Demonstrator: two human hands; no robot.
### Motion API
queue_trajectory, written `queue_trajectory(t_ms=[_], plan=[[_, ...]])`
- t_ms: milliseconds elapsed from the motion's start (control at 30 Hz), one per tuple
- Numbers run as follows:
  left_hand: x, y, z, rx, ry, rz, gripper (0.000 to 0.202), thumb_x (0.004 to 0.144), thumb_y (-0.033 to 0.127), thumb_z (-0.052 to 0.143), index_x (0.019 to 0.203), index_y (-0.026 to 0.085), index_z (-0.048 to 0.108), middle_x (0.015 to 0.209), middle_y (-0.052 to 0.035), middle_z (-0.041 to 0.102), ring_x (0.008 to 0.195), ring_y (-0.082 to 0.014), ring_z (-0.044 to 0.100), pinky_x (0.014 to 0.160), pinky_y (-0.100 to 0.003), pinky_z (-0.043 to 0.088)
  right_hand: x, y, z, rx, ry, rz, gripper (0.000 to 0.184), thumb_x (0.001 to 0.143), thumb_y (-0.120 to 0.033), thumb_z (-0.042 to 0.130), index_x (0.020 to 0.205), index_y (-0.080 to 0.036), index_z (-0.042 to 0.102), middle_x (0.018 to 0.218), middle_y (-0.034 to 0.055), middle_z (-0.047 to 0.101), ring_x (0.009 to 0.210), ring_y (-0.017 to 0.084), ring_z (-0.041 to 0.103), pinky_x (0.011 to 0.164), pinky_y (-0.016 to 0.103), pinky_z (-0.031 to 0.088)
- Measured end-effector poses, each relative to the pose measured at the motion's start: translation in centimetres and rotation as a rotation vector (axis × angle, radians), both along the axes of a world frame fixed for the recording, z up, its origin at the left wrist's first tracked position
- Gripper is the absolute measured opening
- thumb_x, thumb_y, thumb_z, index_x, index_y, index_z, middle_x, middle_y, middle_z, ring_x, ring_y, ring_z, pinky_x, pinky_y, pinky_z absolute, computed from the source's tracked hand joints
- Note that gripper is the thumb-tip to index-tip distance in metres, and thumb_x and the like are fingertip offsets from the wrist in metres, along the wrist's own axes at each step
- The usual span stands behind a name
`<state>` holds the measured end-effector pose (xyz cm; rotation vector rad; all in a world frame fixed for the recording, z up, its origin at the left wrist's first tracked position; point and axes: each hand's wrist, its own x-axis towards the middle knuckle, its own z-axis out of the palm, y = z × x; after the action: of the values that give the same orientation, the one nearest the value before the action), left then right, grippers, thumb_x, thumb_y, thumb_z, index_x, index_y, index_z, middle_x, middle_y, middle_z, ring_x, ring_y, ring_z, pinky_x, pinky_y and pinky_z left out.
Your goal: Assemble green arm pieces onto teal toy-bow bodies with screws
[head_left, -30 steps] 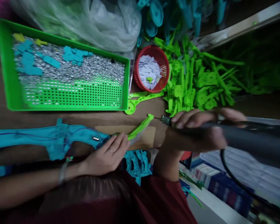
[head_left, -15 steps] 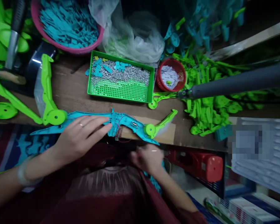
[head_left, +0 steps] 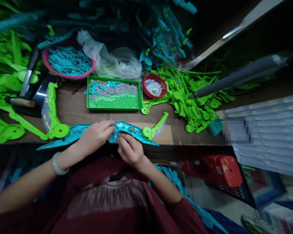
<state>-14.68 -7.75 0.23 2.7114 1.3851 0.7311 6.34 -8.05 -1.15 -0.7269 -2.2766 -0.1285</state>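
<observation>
A long teal plastic toy bow with bright green arms lies along the near edge of the brown table. My left hand rests on the bow's middle, fingers curled over it. My right hand touches the lower edge of the bow's middle with pinched fingers; what they pinch is too small to make out. A grey electric screwdriver hangs in the air at the right, held by no hand.
A green tray of small metal screws and teal bits sits behind the bow, next to a red basket. A pink bowl holds teal parts. A pile of green parts lies at the right. A red stool stands below.
My right hand let go of the screwdriver, which swung up and away to the right, and came to the bow's middle. My left hand slid along the bow. The view pulled back.
</observation>
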Motion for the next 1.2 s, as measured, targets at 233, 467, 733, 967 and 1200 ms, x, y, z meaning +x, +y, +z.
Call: queue_trajectory(t_ms=[233,467,733,967,1200], plan=[[1.3,1.0,-0.4,0.027,0.017,0.023,0.026,0.095,0.011,0.053,0.12,0.013,0.06,0.129,-0.0164,0.062,0.109,-0.027,0.063,0.082,-0.037,0.055,0.6,4.3,3.9,0.172,-0.323,0.555,0.012,0.09,-0.009,0.054,0.095,-0.012,0.065,0.093,0.0111,0.071,0.083,0.018,0.068,0.073,0.032,0.059],[1.2,3.7,0.5,0.07,0.031,-0.142,0.019,0.098,0.012,0.046,0.105,0.011,0.064,0.107,-0.011,0.07,0.091,-0.02,0.065,0.078,-0.031,0.053,1.7,5.8,0.7,0.429,-0.184,0.743,0.011,0.087,-0.015,0.061,0.091,-0.009,0.07,0.086,0.0104,0.07,0.079,0.019,0.072,0.079,0.033,0.062],[0.6,0.7,0.3,-0.153,-0.039,-0.139,0.036,0.089,0.008,0.051,0.124,0.012,0.059,0.133,-0.0163,0.061,0.117,-0.0275,0.059,0.096,-0.043,0.052,2.0,6.9,0.3,0.408,-0.046,0.793,0.014,0.083,-0.012,0.058,0.075,-0.016,0.069,0.078,0.0047,0.07,0.077,0.02,0.073,0.074,0.033,0.065],[1.5,0.4,0.0,-0.198,-0.17,-0.015,0.016,0.098,0.018,0.051,0.102,0.015,0.066,0.119,-0.011,0.068,0.111,-0.0233,0.062,0.096,-0.04,0.052,2.3,8.2,1.5,0.317,-0.111,0.784,0.012,0.087,-0.015,0.059,0.083,-0.014,0.07,0.083,0.0071,0.073,0.082,0.02,0.074,0.082,0.034,0.065],[1.1,1.0,-0.1,0.077,-0.067,-0.033,0.023,0.101,0.012,0.042,0.105,0.012,0.064,0.102,-0.0093,0.072,0.089,-0.0198,0.065,0.077,-0.033,0.052,2.7,8.9,1.0,0.299,-0.067,0.773,0.008,0.087,-0.013,0.063,0.091,-0.014,0.069,0.083,0.0081,0.072,0.086,0.02,0.072,0.081,0.034,0.065]])
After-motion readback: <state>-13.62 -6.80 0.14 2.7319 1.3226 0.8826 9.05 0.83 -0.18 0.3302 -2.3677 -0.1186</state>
